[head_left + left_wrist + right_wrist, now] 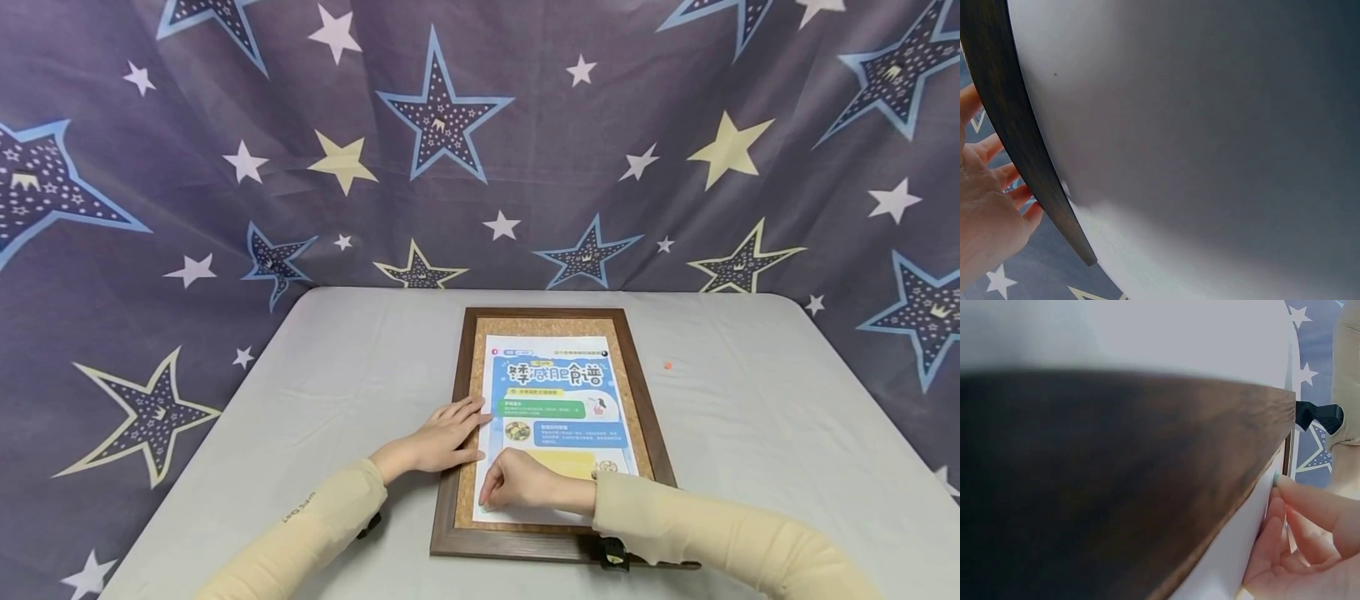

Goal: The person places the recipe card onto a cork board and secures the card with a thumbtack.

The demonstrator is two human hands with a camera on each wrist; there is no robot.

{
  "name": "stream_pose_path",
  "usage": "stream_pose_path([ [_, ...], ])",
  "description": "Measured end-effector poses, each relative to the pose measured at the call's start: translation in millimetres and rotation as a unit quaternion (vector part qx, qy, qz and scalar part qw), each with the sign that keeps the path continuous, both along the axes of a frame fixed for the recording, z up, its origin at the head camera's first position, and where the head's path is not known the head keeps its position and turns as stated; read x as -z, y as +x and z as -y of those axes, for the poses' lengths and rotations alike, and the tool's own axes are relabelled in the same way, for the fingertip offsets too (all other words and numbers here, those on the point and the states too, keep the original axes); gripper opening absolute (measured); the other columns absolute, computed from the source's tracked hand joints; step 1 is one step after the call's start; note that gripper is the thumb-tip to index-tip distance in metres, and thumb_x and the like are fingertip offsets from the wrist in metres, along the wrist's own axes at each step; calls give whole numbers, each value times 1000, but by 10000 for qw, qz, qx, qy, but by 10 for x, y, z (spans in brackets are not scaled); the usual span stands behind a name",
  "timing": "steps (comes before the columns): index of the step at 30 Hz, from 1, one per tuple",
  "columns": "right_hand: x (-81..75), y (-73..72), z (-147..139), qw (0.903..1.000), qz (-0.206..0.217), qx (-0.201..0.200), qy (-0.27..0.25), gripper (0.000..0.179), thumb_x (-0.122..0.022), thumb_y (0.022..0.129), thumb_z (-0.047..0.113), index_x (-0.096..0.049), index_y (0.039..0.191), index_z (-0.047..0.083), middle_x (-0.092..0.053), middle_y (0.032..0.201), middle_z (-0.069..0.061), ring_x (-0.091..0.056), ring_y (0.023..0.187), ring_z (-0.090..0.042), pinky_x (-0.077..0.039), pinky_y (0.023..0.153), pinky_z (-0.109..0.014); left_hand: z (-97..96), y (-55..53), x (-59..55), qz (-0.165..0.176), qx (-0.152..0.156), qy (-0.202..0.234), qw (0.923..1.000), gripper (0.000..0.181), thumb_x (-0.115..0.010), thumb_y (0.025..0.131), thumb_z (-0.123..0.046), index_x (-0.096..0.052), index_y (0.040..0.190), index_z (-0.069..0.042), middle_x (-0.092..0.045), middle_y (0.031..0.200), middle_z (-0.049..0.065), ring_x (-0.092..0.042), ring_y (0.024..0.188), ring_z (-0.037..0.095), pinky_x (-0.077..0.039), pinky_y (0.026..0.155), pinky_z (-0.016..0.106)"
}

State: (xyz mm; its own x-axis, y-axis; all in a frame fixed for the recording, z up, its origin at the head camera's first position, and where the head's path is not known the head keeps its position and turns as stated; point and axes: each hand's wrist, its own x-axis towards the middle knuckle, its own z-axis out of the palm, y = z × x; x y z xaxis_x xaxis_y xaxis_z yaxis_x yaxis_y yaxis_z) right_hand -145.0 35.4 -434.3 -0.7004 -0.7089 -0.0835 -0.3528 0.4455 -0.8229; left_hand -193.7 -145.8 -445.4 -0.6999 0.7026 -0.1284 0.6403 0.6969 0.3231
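Note:
A printed poster (555, 393) with a blue header lies on a brown-framed cork board (546, 323). A pink pushpin (494, 352) sits at its top left corner and a black one (604, 353) at its top right. My left hand (442, 435) rests over the board's left side, fingers spread, fingertips at the poster's left edge. At the poster's lower left corner, my right hand (519, 481) pinches a small green pushpin (1275, 479) against the paper, its fingers curled. The pin is mostly hidden by the fingertips.
A small orange pushpin (667, 365) lies on the grey tabletop (352, 350), to the right of the board. A star-patterned curtain (480, 208) hangs behind and at both sides. The frame's wooden edge (1029, 137) crosses the left wrist view.

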Motion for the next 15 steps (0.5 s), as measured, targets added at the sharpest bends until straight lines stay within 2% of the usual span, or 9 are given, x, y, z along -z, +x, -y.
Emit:
stream_pose_path([
  [15, -33, -104, -189, 9970, 734, -112, -229, 7, -64, 71, -6, -69, 76, -4, -67, 68, -10, -55, 56, -3, -44, 53, -15, -2, 21, -23, 30, -38, -21, 10000, 58, -45, 91, -38, -32, 136, -4, -17, 145, 16, -10, 133, 31, -11, 104, 49],
])
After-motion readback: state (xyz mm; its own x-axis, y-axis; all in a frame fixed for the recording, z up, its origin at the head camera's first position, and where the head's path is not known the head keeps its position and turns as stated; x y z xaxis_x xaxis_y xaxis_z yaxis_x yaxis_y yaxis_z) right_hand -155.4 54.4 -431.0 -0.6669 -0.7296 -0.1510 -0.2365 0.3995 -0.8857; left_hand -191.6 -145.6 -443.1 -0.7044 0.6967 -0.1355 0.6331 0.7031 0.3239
